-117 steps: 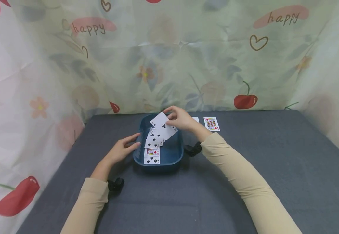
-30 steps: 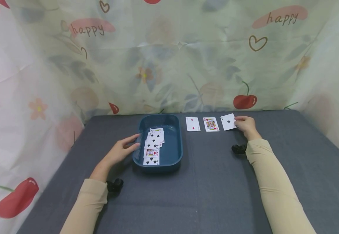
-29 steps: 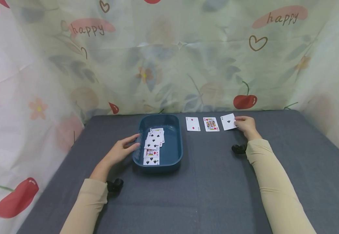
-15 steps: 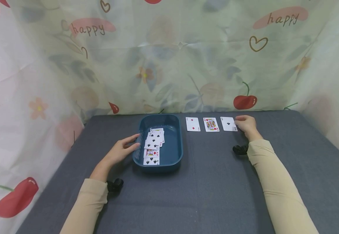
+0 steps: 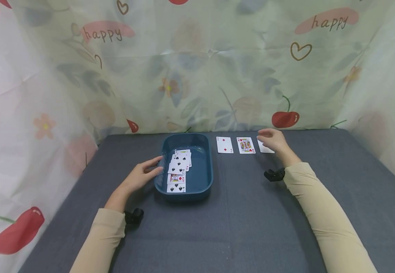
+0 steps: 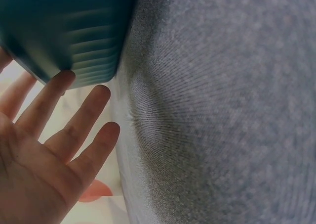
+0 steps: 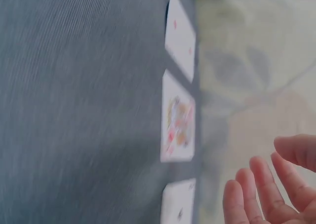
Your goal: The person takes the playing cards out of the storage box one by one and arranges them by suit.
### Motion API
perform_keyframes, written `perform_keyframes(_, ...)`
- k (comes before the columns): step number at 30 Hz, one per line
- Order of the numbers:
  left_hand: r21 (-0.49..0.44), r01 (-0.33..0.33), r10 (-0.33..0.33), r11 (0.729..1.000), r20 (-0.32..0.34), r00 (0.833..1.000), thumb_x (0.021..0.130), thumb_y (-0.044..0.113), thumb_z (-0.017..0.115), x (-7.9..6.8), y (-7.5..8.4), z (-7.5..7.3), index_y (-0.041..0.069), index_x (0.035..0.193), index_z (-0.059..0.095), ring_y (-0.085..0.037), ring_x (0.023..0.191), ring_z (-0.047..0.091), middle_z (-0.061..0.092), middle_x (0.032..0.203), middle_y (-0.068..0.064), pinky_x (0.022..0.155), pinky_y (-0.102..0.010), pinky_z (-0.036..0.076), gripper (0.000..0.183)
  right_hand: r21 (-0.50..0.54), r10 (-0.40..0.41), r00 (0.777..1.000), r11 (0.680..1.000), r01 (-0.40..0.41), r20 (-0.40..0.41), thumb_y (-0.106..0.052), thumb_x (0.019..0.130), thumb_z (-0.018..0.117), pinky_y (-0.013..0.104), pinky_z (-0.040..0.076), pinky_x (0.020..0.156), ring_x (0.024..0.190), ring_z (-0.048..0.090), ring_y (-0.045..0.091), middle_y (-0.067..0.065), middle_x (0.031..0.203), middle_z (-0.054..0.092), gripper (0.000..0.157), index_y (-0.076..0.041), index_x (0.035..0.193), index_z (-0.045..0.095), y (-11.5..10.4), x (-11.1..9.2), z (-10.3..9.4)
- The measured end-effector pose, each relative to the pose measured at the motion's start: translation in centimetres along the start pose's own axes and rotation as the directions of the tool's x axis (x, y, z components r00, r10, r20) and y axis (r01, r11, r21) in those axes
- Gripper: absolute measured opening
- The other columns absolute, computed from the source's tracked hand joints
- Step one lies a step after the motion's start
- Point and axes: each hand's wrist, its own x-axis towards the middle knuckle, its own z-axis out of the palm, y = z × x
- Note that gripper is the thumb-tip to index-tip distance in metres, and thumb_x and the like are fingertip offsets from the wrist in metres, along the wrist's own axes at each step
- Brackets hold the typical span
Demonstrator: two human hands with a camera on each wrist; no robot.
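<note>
Cards [image 5: 246, 145] lie right of centre, near the empty, loosely spread right hand [image 5: 275, 143]. Left of centre, the left hand [image 5: 142, 173] spreads against a tray [image 5: 199, 170].

pale curtain [image 5: 211, 83] w/ cherry & "happy" prints [image 5: 286, 119] bhnd dk grey table [image 5: 238, 223]
</note>
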Motion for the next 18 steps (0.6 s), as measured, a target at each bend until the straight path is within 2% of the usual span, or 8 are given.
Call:
perform_keyframes(5, 0.007, 0.000, 0.000, 1.000, -0.002, 1.000, 0.095, 0.038, 0.051, 0.1, -0.1, 0.1, 0.021, 0.146, 0.033, -0.042, 0.132, 0.040, 0.031, 0.152, -0.014, 0.106, -0.056, 0.035, 0.057, -0.006, -0.060, 0.994, 0.998, 0.061, 0.093, -0.015, 0.095, 0.050, 0.045, 0.043, 0.103, 0.125, 0.047, 0.037, 0.026, 0.136, 0.047, 0.043, 0.004, 0.133, 0.044, -2.7, -0.9, 1.4)
perform_keyframes(9, 0.014, 0.005, -0.005, 1.000, -0.005, 1.000, 0.095, 0.038, 0.051, 0.2, 0.0, 0.1, 0.022, 0.146, 0.032, -0.042, 0.133, 0.039, 0.031, 0.152, -0.015, 0.106, -0.056, 0.034, 0.057, 0.000, -0.123, 0.979, 0.992, 0.124, 0.162, -0.016, 0.094, 0.053, 0.045, 0.044, 0.100, 0.121, 0.050, 0.037, 0.026, 0.134, 0.049, 0.044, 0.004, 0.133, 0.045, -4.9, -1.7, 2.6)
perform_keyframes(14, 0.014, 0.011, -0.011, 1.000, -0.005, 1.000, 0.095, 0.037, 0.051, 0.2, -0.1, 0.2, 0.022, 0.146, 0.032, -0.042, 0.132, 0.040, 0.031, 0.152, -0.015, 0.106, -0.056, 0.035, 0.056, 0.037, -0.209, 0.952, 0.978, 0.205, 0.225, -0.020, 0.092, 0.057, 0.044, 0.046, 0.098, 0.117, 0.054, 0.033, 0.021, 0.130, 0.054, 0.042, -0.002, 0.129, 0.051, -7.0, -2.4, 4.3)
perform_keyframes(18, 0.014, 0.015, -0.015, 1.000, -0.005, 1.000, 0.095, 0.038, 0.051, 0.3, -0.1, 0.2, 0.022, 0.146, 0.032, -0.042, 0.133, 0.039, 0.031, 0.152, -0.015, 0.106, -0.056, 0.035, 0.057, 0.082, -0.303, 0.920, 0.953, 0.291, 0.251, -0.024, 0.090, 0.061, 0.038, 0.049, 0.093, 0.112, 0.057, 0.026, 0.016, 0.123, 0.059, 0.040, -0.004, 0.124, 0.055, -8.4, -2.8, 6.0)
